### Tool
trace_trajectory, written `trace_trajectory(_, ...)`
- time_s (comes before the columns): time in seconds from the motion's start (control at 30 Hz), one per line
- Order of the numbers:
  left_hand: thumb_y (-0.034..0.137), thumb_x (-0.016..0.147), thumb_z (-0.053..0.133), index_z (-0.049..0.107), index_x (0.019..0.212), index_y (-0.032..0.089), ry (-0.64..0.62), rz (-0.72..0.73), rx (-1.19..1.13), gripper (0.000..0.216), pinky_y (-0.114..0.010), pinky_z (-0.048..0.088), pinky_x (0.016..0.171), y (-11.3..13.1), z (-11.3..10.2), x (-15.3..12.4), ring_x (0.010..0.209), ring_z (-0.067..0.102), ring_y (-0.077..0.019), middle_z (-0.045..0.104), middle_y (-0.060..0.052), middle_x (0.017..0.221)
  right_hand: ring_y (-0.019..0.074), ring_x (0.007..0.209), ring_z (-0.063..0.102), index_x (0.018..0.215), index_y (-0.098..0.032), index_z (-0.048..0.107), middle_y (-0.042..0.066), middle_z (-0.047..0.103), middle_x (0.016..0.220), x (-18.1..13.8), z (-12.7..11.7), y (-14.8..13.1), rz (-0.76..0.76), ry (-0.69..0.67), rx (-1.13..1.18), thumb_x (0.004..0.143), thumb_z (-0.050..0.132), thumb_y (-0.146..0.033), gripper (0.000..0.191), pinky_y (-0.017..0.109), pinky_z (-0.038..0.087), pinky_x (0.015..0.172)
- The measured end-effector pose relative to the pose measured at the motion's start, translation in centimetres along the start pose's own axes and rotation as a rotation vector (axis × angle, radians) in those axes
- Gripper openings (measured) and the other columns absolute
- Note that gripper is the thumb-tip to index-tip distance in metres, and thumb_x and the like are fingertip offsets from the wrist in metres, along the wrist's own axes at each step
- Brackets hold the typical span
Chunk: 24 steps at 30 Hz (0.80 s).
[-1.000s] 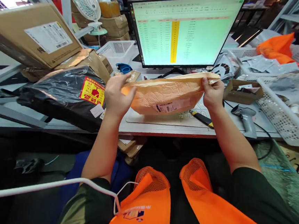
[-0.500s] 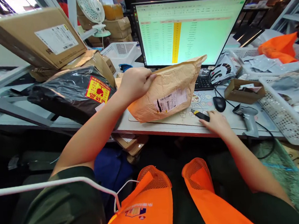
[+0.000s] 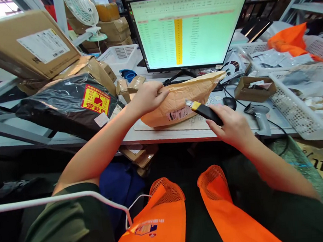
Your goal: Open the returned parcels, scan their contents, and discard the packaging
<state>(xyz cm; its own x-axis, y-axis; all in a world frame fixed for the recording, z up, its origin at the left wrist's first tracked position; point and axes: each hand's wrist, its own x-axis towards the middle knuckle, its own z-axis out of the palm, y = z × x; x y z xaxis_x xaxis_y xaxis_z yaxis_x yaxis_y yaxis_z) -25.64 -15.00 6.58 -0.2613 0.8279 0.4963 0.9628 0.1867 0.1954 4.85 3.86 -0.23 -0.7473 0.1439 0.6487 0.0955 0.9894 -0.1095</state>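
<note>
My left hand (image 3: 150,96) is closed on the upper left edge of a tan paper mailer (image 3: 161,115), which leans up from the desk mat. A white shipping label (image 3: 179,114) with a barcode and black marks sits on its front. In my right hand (image 3: 233,124) is a black and yellow utility knife (image 3: 206,111), its tip pointing left and up. The knife is in front of the mailer's right part; whether its tip touches the paper I cannot tell.
Left of the mailer lie a black plastic-wrapped parcel (image 3: 66,103) and a cardboard box (image 3: 30,45). Behind stands a monitor (image 3: 210,30). To the right are a mouse (image 3: 229,103), a barcode scanner (image 3: 259,118), a small open box (image 3: 253,92) and a white basket (image 3: 299,112).
My right hand has lifted the utility knife off the mat and brought it up and left to the mailer. The mailer has tipped, so its front looks foreshortened. The view has shifted slightly.
</note>
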Motion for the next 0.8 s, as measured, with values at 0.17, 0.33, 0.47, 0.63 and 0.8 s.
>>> trace_trajectory(0.17,0.019,0.094,0.049,0.054,0.079,0.022,-0.046,0.065,0.007,0.016,-0.037,0.046,0.076,1.9,-0.2,-1.0,0.078,0.058,-0.0236,0.062,-0.008,0.08,0.0304,0.095,0.072,0.147,-0.016,0.067,0.016,0.076,0.113,4.5,-0.4,-2.1,-0.061,-0.069,-0.033,0.109,0.052,-0.053,0.056,0.038,0.053,0.076)
trace_trajectory(0.33,0.024,0.103,0.046,0.058,0.088,0.021,-0.071,0.188,0.038,0.019,-0.039,0.05,0.081,2.9,-0.2,-1.9,0.088,0.062,-0.026,0.066,-0.011,0.09,0.0287,0.09,0.069,0.145,-0.017,0.07,0.015,0.075,0.11,5.3,-0.6,-2.1,-0.079,-0.125,-0.043,0.107,0.054,-0.051,0.054,0.037,0.05,0.073)
trace_trajectory(0.47,0.029,0.106,0.043,0.056,0.086,0.022,-0.063,0.217,0.034,0.025,-0.038,0.051,0.08,2.8,-1.0,-3.2,0.086,0.063,-0.0258,0.066,-0.012,0.089,0.0304,0.092,0.069,0.14,-0.02,0.075,0.015,0.076,0.108,4.6,-2.5,3.4,0.077,-0.004,-0.006,0.102,0.061,-0.058,0.055,0.041,0.053,0.081)
trace_trajectory(0.63,0.032,0.104,0.047,0.066,0.096,0.018,-0.144,-0.018,0.14,0.025,-0.037,0.05,0.078,2.6,-1.8,-3.1,0.085,0.067,-0.0276,0.071,-0.013,0.088,0.0323,0.096,0.072,0.128,-0.02,0.082,0.013,0.079,0.105,0.7,-2.3,10.6,0.341,0.09,0.143,0.093,0.066,-0.063,0.058,0.048,0.057,0.091)
trace_trajectory(0.8,0.042,0.104,0.052,0.077,0.112,0.019,-0.367,-0.119,0.277,0.035,-0.036,0.048,0.078,3.8,-1.4,0.1,0.089,0.072,-0.0298,0.077,-0.011,0.091,0.0194,0.053,0.057,0.099,-0.017,0.081,0.003,0.066,0.066,-4.7,2.9,11.3,0.65,0.029,0.607,0.086,0.067,-0.07,0.056,0.034,0.048,0.054)
